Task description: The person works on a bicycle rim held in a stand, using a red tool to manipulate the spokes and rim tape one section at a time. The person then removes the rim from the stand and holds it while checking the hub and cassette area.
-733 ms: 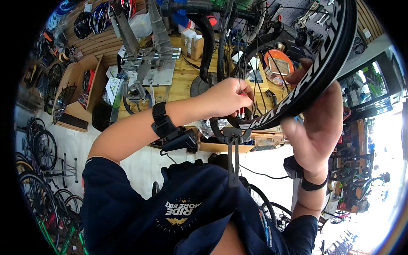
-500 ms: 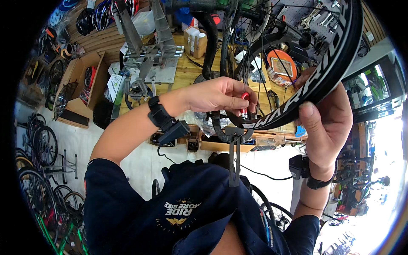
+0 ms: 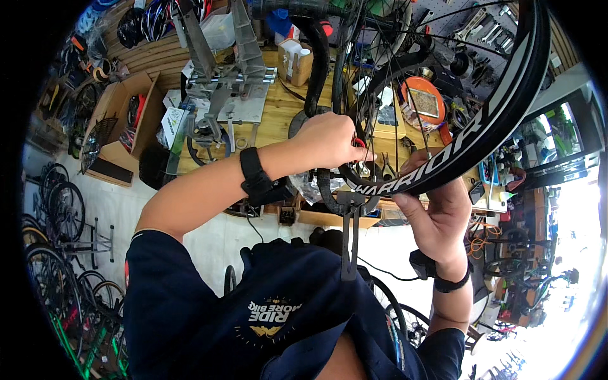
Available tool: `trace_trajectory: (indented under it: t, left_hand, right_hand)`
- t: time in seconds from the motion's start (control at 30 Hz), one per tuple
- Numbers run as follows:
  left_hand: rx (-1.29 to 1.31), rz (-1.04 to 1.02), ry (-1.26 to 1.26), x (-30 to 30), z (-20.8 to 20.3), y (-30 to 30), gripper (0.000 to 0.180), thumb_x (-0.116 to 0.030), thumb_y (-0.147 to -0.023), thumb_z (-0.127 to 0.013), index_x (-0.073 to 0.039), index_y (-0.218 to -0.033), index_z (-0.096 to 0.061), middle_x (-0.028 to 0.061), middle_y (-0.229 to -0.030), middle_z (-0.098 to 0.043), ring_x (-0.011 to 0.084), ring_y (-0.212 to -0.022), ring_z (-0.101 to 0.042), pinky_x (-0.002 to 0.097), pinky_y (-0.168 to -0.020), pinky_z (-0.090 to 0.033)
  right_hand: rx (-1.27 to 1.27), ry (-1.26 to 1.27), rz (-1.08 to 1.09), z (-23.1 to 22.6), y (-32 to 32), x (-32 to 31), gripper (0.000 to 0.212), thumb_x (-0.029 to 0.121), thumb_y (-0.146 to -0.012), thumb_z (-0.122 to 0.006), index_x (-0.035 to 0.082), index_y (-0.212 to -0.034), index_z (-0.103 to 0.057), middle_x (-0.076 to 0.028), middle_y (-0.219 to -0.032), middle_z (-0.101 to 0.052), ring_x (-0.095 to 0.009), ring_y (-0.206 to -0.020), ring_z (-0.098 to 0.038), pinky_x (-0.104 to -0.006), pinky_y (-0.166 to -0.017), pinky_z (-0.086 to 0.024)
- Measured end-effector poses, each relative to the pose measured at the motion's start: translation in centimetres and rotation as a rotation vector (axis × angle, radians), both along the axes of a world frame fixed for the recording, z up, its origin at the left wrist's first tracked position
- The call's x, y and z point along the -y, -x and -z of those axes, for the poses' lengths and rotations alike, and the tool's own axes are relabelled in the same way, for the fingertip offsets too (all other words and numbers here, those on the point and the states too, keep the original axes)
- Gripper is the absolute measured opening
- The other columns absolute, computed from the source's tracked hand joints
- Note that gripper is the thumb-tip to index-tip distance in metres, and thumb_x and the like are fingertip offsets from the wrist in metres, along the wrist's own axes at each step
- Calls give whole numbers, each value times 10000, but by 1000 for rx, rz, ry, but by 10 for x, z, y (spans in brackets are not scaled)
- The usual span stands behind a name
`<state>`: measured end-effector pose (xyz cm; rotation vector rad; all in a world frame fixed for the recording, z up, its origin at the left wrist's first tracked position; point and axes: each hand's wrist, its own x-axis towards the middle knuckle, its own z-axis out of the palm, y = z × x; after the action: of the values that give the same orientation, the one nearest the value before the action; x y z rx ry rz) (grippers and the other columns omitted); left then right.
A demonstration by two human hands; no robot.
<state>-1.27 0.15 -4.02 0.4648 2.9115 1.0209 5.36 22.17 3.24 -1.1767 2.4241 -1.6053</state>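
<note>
A black bicycle wheel (image 3: pixel 481 149) with white lettering on its rim stands in a dark truing stand (image 3: pixel 349 240), whose jaws sit by the rim's near edge. My left hand (image 3: pixel 326 140) is closed among the spokes just above the jaws, pinching a small red spoke wrench (image 3: pixel 359 143) that my fingers mostly cover. Lower on the rim's right side, my right hand (image 3: pixel 437 212) grips the wheel, the thumb on the near side and fingers reaching up behind toward the spokes.
A wooden workbench (image 3: pixel 278 95) lies beyond the wheel, with a grey metal fixture (image 3: pixel 237 88), a small cardboard box (image 3: pixel 295 62) and an orange round dish (image 3: pixel 423 100). A large open carton (image 3: pixel 120 149) stands on the floor at left, near parked bicycles (image 3: pixel 63 266).
The wheel has turned, its lettering shifting along the rim. My right hand has moved left and down along the rim; my left hand has rotated around the red spoke wrench.
</note>
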Motion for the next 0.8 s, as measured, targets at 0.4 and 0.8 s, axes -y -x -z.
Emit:
trace_trajectory:
  t: [0.4,0.8]
  left_hand:
    - [67,-21,57,-5,-1,3,497,-500,-793,-704,-31,-631,-682,194,-592,-603,403,-648,-626,463,-622,-491]
    - [536,395,-746,29,23,13,283,-114,-928,-620,13,-1181,-631,16,-934,-668,84,-789,-618,259,-761,-513]
  right_hand:
    - [-55,-91,70,0,-4,1,357,-55,-826,-698,-56,-1144,-538,-130,-1109,-588,-162,-937,-592,-286,-846,-480]
    - [6,-43,40,7,0,0,307,-80,-800,-703,-45,-1076,-573,-131,-1046,-591,-200,-969,-581,-301,-803,-491]
